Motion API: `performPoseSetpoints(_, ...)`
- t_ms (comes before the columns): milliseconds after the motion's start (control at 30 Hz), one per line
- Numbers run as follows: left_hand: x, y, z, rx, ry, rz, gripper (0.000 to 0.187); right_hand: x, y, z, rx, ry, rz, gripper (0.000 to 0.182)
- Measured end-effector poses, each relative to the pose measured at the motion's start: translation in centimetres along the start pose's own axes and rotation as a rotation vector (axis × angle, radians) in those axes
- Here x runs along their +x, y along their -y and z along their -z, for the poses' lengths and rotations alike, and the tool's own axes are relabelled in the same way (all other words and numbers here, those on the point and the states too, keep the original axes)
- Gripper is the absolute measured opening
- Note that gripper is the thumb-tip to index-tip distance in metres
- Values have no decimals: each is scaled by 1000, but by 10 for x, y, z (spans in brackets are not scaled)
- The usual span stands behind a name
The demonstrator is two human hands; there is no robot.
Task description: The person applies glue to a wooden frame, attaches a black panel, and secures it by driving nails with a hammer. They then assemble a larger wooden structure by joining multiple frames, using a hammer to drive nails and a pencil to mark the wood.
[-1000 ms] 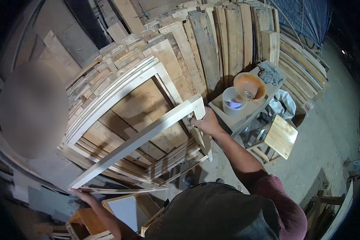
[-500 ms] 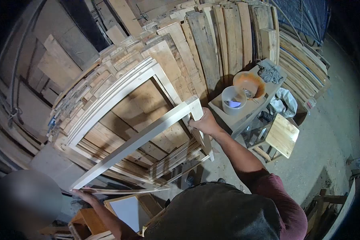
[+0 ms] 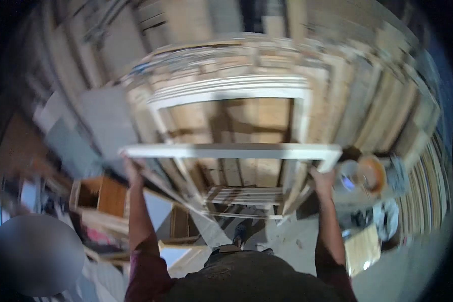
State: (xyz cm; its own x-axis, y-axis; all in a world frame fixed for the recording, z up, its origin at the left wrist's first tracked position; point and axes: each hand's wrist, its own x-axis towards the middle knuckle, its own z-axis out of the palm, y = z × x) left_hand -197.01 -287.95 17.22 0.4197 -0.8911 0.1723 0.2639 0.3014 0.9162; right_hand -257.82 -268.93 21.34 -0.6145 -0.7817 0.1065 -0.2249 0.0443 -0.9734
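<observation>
A pale wooden frame (image 3: 231,151) spans the space before me, its near rail running level across the view. My left hand (image 3: 131,168) is closed round the rail's left end. Round the right corner, my right hand (image 3: 323,182) grips the same frame, thumb up near the top. Just beyond stand several white-painted frames (image 3: 231,93), stacked upright against wooden boards. Motion blurs the picture, and the fingers under the frame are partly hidden.
Stacked planks (image 3: 387,110) lean along the back. At right are an orange-stained bowl (image 3: 371,173), a clear bucket (image 3: 348,178) and a wooden stool (image 3: 363,250). An orange-brown wooden box (image 3: 113,196) lies at left. My shoe (image 3: 240,230) shows on the concrete floor (image 3: 297,246).
My view has turned left. The held frame has swung from a slant to level across the view, with both hands still on it.
</observation>
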Motion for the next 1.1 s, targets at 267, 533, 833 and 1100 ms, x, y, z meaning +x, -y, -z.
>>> performPoseSetpoints(267, -31, -30, -24, 163, -72, 51, 67, 31, -63, 6, 116, -43, 139, 32)
performPoseSetpoints(533, -17, 0, 10, 516, 181, -137, 27, 9, -39, -2, 283, -18, 215, 20)
performPoseSetpoints(833, 19, -4, -10, 165, 395, 76, 34, 40, -69, 16, -41, -149, 40, 57)
performPoseSetpoints(1100, 38, 11, -6, 359, 424, 7, 44, 15, -8, -33, -467, -200, -65, 62)
